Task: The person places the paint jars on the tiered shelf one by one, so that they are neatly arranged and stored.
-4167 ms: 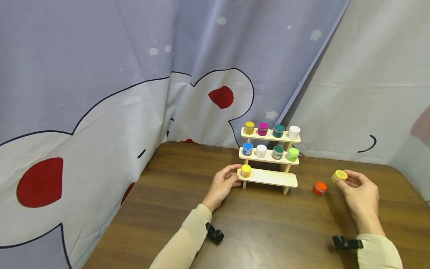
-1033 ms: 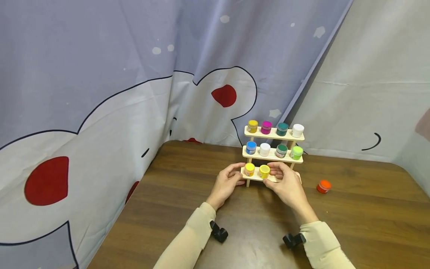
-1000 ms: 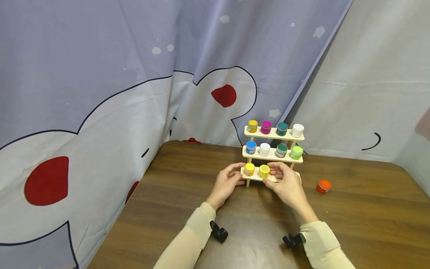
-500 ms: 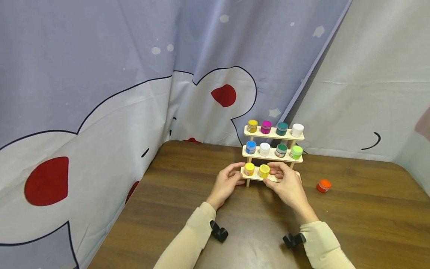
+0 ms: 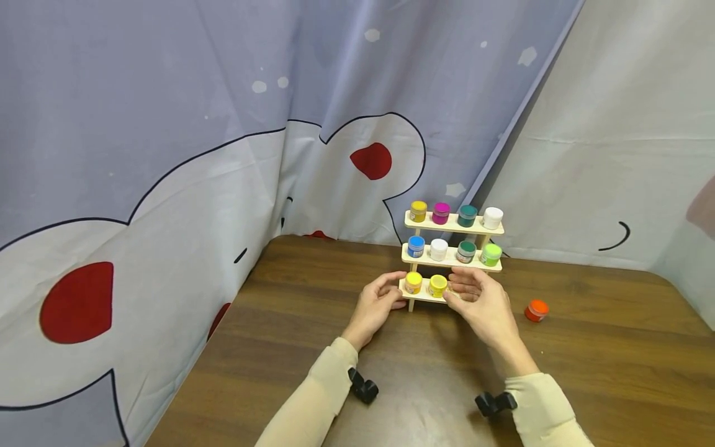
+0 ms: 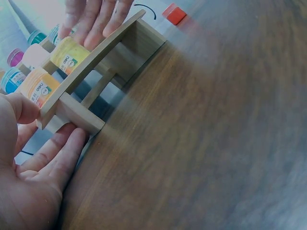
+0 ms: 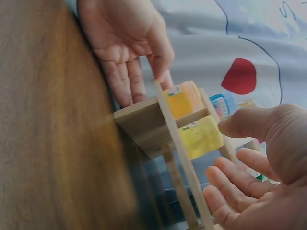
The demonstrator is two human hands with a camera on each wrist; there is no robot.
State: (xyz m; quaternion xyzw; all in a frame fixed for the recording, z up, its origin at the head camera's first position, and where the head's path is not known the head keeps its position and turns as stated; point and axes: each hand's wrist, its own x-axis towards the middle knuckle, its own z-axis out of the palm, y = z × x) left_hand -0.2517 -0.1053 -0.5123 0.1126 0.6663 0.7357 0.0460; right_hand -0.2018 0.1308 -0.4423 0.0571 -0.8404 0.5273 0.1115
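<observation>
A three-tier wooden rack [image 5: 451,263] of small lidded paint jars stands on the table. My left hand [image 5: 373,305] holds the left end of its bottom shelf, thumb by the shelf tip and fingers against the side support [image 6: 79,113]. Two yellow jars sit upright on that shelf: a deeper yellow one [image 5: 413,283] at the left end and a lemon yellow one [image 5: 438,287] beside it. Right of the lemon yellow jar is my right hand [image 5: 485,305], fingers spread apart around nothing, thumb tip close to the jar. This hand hides the shelf's right part.
On the middle tier are blue [image 5: 416,246], white, dark green and light green jars. Mustard, magenta [image 5: 440,213], teal and white ones line the top. An orange-red jar [image 5: 536,310] stands on the table to the right. A printed curtain [image 5: 335,74] hangs behind.
My right hand carried the lemon yellow jar from the right onto the bottom shelf. In the last half second its fingers let go and drew slightly right. My left hand stays at the shelf end.
</observation>
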